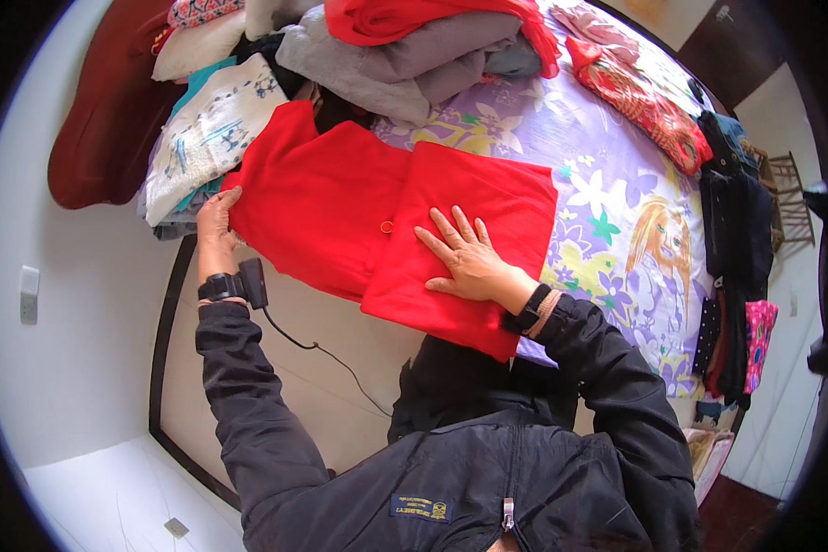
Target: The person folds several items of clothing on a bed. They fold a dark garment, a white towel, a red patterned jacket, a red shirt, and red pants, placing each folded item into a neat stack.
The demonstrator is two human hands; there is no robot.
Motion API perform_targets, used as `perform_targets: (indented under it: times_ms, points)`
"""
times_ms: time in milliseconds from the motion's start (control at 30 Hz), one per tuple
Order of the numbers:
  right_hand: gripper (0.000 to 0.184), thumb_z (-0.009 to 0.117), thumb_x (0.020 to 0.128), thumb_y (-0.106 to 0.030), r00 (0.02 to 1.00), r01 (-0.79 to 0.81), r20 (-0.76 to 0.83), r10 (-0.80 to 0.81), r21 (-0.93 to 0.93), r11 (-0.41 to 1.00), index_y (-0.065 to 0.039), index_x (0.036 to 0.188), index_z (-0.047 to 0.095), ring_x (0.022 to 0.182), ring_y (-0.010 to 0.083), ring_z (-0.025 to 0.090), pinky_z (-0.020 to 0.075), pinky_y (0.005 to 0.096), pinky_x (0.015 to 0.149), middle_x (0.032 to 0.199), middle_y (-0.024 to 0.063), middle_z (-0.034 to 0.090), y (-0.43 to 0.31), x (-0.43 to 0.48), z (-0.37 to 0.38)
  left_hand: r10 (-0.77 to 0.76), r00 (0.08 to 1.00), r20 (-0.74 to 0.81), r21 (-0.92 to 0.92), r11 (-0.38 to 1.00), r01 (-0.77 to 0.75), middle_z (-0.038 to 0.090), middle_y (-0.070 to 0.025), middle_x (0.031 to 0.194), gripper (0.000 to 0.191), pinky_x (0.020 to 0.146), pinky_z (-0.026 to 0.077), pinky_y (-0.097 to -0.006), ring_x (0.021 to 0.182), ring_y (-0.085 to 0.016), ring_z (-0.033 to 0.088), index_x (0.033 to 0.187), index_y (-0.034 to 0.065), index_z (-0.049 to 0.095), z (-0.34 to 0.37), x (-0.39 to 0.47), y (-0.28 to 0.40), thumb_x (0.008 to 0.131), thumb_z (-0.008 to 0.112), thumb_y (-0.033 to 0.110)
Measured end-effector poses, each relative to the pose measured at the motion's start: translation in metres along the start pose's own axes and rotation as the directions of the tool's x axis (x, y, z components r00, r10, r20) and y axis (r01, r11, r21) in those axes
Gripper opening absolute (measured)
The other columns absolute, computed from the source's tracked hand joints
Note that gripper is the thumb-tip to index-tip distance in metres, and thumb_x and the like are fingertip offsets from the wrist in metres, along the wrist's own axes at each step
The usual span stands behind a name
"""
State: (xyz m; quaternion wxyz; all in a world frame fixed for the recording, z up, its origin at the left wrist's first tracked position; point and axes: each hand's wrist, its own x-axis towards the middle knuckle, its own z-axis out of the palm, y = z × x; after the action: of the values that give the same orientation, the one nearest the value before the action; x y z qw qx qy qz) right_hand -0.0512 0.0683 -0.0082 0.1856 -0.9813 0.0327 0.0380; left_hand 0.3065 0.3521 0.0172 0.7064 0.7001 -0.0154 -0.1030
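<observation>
A red garment (324,200) of soft-looking cloth lies spread before me across the near edge of the bed. Its right part is folded over into a flat panel, and a small gold ring-shaped fastener (386,227) shows near the fold. My left hand (217,215) pinches the garment's far left edge between thumb and fingers. Flat on the folded panel rests my right hand (466,257), palm down, fingers spread, gripping nothing. Both wrists wear black straps, and a cable hangs from the left one.
Folded clothes with a white patterned cloth (214,131) are stacked at left, by a dark red wooden bed end (100,124). Grey bedding (414,62) is heaped behind. A floral sheet (593,234) covers the bed; a red patterned garment (642,103) and dark clothes (735,221) lie right.
</observation>
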Motion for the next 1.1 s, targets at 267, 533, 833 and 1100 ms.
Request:
perform_targets:
  times_ms: [267,533,833,1100]
  points:
    - [0.086,0.064,0.084,-0.052,0.999,0.009,0.036,-0.01,0.022,1.0,-0.026,0.154,0.022,0.147,0.0436,0.005,0.013,0.0629,0.114,0.161,0.0144,0.011,0.002,-0.004,-0.006,0.145,0.989,-0.022,0.606,0.789,-0.102,0.067,-0.0147,0.101,0.057,0.075,0.053,-0.0358,0.085,-0.023,0.065,0.109,-0.0016,0.061,0.007,0.026,0.01,0.063,0.088,0.018]
    - [0.083,0.063,0.085,-0.051,0.994,0.037,0.1,-0.041,0.041,0.998,-0.029,0.154,0.023,0.148,0.0425,0.005,0.0133,0.0613,0.115,0.162,0.0135,0.009,0.009,-0.018,-0.013,-0.024,0.96,0.279,0.772,0.599,-0.21,0.065,-0.0059,0.075,0.021,0.062,0.05,-0.031,0.066,-0.016,0.063,0.081,0.0017,0.063,-0.008,0.043,0.03,0.065,0.075,0.01]
    - [0.077,0.065,0.086,-0.045,0.996,0.038,0.074,-0.044,0.087,0.996,-0.026,0.152,0.029,0.148,0.0413,0.005,0.0128,0.0607,0.116,0.161,0.0131,0.012,0.012,-0.018,-0.009,0.02,0.801,0.599,0.356,0.889,-0.289,0.063,-0.0074,0.097,0.041,0.075,0.049,-0.0274,0.082,-0.015,0.061,0.112,-0.0004,0.057,0.13,-0.077,0.111,0.074,0.071,0.01]
    - [0.024,0.055,0.087,-0.003,0.766,-0.302,0.245,0.594,0.953,-0.004,-0.002,0.111,0.057,0.087,0.0313,0.065,0.0556,0.0423,0.072,0.099,0.0155,0.064,0.075,-0.041,0.002,0.06,0.444,0.894,0.205,0.827,-0.524,0.062,-0.0136,0.097,0.04,0.086,0.05,-0.0362,0.097,-0.027,0.062,0.101,0.0022,0.057,0.257,-0.279,0.0,0.067,0.077,0.01]
